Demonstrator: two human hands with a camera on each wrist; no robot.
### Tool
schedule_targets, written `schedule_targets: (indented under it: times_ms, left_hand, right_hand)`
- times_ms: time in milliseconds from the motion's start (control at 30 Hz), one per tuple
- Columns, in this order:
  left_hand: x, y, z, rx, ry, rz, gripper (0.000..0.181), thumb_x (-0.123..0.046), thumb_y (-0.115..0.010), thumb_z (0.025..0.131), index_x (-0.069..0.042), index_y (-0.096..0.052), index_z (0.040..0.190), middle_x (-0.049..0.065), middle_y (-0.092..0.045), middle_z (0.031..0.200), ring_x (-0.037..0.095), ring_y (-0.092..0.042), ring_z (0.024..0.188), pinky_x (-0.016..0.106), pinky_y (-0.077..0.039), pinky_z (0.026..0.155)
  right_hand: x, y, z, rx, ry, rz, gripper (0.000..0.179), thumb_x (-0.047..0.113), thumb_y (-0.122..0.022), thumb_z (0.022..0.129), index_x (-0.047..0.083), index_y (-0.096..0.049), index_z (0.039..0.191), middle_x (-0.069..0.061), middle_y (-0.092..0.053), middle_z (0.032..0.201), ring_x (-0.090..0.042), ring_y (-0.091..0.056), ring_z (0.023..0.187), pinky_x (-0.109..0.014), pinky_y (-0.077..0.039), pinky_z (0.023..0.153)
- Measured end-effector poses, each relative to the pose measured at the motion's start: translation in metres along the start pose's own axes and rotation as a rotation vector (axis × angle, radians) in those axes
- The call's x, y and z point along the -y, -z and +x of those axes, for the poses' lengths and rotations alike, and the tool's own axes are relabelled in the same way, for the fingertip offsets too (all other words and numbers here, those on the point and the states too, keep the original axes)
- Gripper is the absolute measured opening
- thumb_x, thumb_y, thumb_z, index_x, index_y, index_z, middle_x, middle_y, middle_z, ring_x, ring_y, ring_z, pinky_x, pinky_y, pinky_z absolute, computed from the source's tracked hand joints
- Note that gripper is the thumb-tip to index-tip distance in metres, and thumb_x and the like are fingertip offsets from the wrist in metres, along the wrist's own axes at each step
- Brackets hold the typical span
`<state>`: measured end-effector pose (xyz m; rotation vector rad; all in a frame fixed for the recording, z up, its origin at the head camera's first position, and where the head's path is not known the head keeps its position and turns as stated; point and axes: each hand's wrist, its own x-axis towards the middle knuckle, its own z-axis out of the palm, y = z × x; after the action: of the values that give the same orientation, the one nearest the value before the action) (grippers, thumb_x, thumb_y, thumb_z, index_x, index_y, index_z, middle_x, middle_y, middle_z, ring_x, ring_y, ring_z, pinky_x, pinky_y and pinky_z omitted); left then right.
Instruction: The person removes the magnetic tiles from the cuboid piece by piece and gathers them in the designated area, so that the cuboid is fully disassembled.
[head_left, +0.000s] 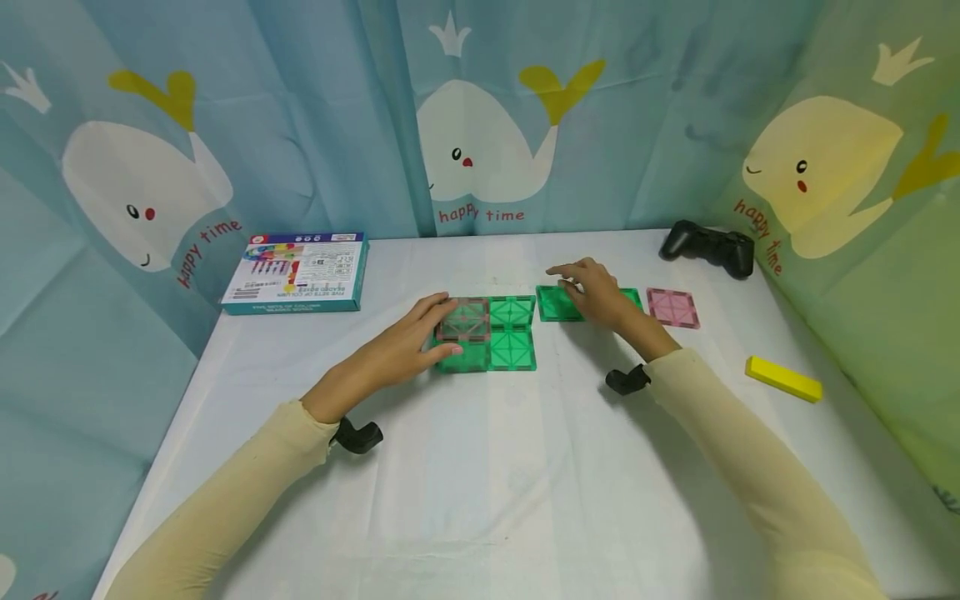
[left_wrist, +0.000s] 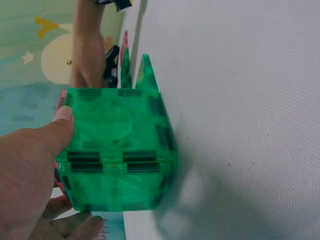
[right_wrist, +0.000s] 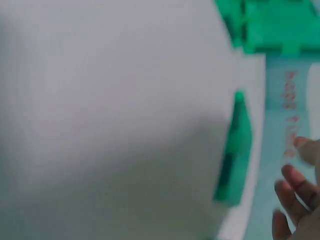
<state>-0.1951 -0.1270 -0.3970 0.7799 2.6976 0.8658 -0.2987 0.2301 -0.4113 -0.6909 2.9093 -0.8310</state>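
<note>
The green tile cube (head_left: 463, 358) is gripped by the left hand (head_left: 401, 343) from its left side, with the thumb on the near face. A pink top tile (head_left: 465, 319) covers the cube. Further green panels (head_left: 513, 350) adjoin the cube's right side. The right hand (head_left: 598, 296) is positioned to the right of the cube, fingers loosely extended, above the separate green piece (head_left: 557, 305). A pink side tile (head_left: 673, 308) lies farther right of the cube.

2 hands (head_left: 408, 340) (head_left: 597, 296), 2 pink mag. tiles (head_left: 467, 319) (head_left: 673, 307) (1 nr each), 5+ green tiles (head_left: 513, 350), 1 gamepad (head_left: 708, 247), 1 box (head_left: 300, 271), 1 yellow bar (head_left: 783, 379).
</note>
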Motion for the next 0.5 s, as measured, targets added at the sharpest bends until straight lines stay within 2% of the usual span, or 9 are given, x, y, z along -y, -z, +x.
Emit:
schedule_targets:
  times_ms: [167, 267, 333, 500]
  left_hand:
    - [0.000, 0.000, -0.001, -0.001, 0.003, 0.007, 0.080, -0.050, -0.057, 0.108, -0.016, -0.020, 0.170, 0.011, -0.011, 0.177, 0.032, -0.022, 0.162, 0.056, -0.033, 0.125]
    - [0.000, 0.000, 0.000, -0.003, 0.000, 0.009, 0.079, -0.051, -0.056, 0.108, -0.016, -0.021, 0.170, 0.010, -0.011, 0.177, 0.032, -0.022, 0.162, 0.056, -0.033, 0.125]
    - [0.000, 0.000, 0.000, -0.003, 0.000, 0.010, 0.079, -0.051, -0.056, 0.108, -0.016, -0.021, 0.170, 0.010, -0.012, 0.177, 0.032, -0.022, 0.161, 0.056, -0.034, 0.124]
    - [-0.001, 0.000, 0.000, -0.002, 0.008, 0.006, 0.079, -0.050, -0.057, 0.108, -0.016, -0.021, 0.170, 0.009, -0.012, 0.177, 0.031, -0.022, 0.161, 0.056, -0.034, 0.125]
  right_hand:
    - [0.028, -0.005, -0.009, 0.074, 0.077, 0.107, 0.052, 0.042, -0.042, 0.116, 0.013, -0.049, 0.158, -0.018, -0.058, 0.134, -0.034, -0.057, 0.120, -0.059, -0.048, 0.101]
    - [0.040, -0.011, -0.017, 0.115, 0.102, 0.098, 0.056, 0.049, -0.043, 0.114, 0.019, -0.044, 0.161, -0.012, -0.056, 0.140, -0.029, -0.057, 0.123, -0.057, -0.048, 0.103]
    - [0.044, -0.015, -0.022, 0.102, 0.155, 0.051, 0.052, 0.042, -0.050, 0.113, 0.021, -0.045, 0.161, -0.011, -0.057, 0.137, -0.027, -0.059, 0.120, -0.053, -0.051, 0.101]
    - [0.047, -0.022, -0.027, -0.031, 0.387, -0.075, 0.049, 0.005, -0.065, 0.105, 0.014, -0.054, 0.152, -0.010, -0.062, 0.118, -0.023, -0.063, 0.100, -0.039, -0.056, 0.085]
